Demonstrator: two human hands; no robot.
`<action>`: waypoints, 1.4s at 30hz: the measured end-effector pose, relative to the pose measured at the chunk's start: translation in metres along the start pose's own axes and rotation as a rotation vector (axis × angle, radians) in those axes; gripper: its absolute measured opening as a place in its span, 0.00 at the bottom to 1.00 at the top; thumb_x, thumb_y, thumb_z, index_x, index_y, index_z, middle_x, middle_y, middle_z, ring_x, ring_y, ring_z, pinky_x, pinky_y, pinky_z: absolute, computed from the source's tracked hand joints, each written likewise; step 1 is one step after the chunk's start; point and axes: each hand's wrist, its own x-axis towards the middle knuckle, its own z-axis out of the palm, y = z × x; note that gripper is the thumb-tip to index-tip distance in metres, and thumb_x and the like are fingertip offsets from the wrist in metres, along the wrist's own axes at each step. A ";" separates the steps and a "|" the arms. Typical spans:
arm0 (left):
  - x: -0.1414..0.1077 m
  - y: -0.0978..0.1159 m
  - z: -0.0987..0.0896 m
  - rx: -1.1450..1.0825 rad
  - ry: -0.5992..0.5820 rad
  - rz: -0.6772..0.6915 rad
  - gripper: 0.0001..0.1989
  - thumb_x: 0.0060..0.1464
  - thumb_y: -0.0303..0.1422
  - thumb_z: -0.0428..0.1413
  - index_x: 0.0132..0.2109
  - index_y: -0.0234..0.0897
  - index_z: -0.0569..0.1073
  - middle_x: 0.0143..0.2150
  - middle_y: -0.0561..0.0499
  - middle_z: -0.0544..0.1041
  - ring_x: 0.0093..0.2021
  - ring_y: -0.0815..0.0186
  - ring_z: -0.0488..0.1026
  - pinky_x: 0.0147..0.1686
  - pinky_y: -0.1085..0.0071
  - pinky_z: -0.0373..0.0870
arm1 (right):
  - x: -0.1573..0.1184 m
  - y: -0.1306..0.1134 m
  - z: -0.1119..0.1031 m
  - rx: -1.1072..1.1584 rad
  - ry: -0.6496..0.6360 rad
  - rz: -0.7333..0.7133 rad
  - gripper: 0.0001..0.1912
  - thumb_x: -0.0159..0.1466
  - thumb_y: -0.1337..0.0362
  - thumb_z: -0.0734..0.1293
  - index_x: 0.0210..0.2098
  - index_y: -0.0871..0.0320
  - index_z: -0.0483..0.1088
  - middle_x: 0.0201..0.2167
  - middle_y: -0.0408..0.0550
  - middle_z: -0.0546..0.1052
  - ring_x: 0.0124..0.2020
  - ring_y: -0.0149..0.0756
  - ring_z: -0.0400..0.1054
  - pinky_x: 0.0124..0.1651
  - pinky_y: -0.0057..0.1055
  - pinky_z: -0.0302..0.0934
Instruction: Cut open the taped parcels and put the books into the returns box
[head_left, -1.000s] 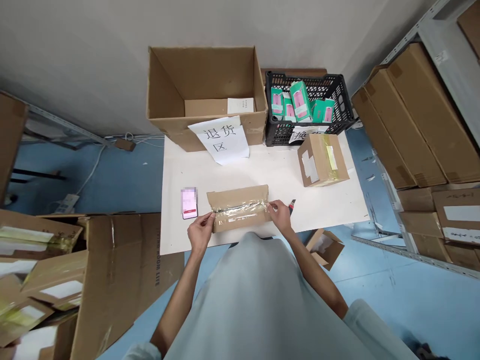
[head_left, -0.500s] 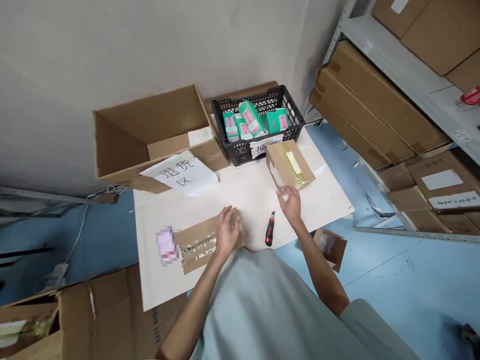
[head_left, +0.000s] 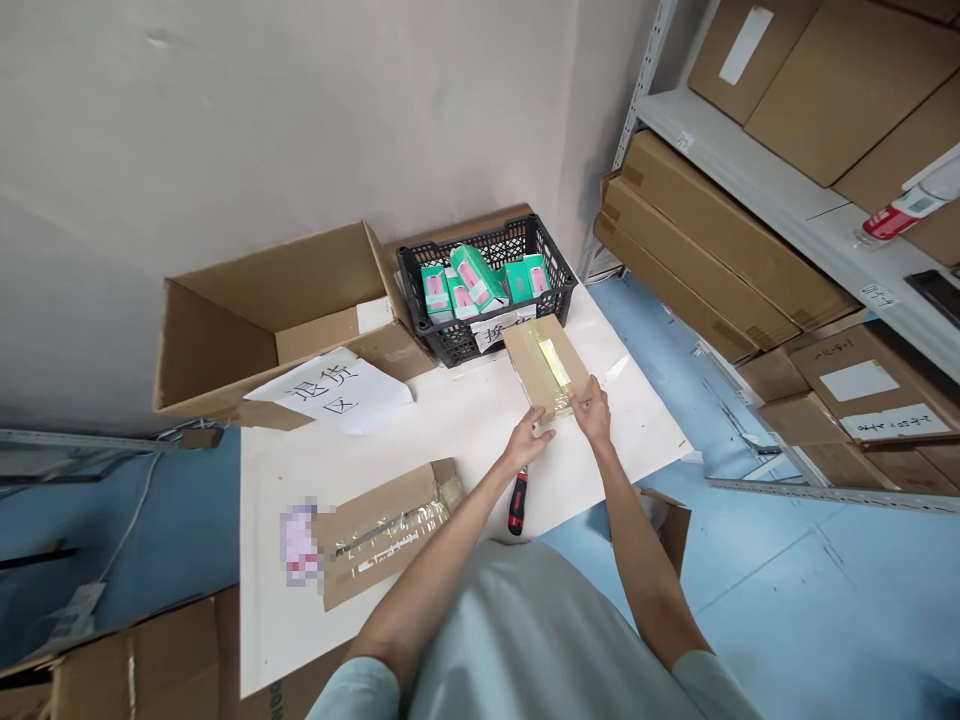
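Note:
A small cardboard box [head_left: 531,367] with clear tape and a yellowish label on top is held at its near end by both hands. My left hand [head_left: 527,440] grips its near left corner. On the near right corner my right hand [head_left: 594,412] is closed, thumb on top. Just below my left hand lies a red and black utility knife [head_left: 517,503], its blade end partly hidden by that hand. A longer taped cardboard box [head_left: 390,530] rests to the left on the white table [head_left: 289,640], beside a blurred pinkish item [head_left: 300,545].
A large open carton [head_left: 217,350] with a handwritten paper sign [head_left: 337,390] stands back left. Next to it, a black plastic crate [head_left: 450,345] holds several green and pink packets [head_left: 476,280]. Shelving [head_left: 780,150] with boxes rises on the right; an open carton [head_left: 675,535] sits on the floor.
My left hand has left the longer box and moved right to the small box. My right hand has shifted along that box's near edge and taken hold. The view has shifted slightly.

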 end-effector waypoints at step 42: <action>-0.328 -0.114 -0.269 0.105 0.675 -0.071 0.15 0.64 0.40 0.59 0.53 0.40 0.80 0.55 0.45 0.80 0.45 0.61 0.83 0.50 0.61 0.84 | -0.255 -0.133 0.079 -0.264 -0.573 -0.466 0.29 0.80 0.47 0.54 0.70 0.55 0.67 0.51 0.53 0.85 0.47 0.46 0.80 0.51 0.39 0.73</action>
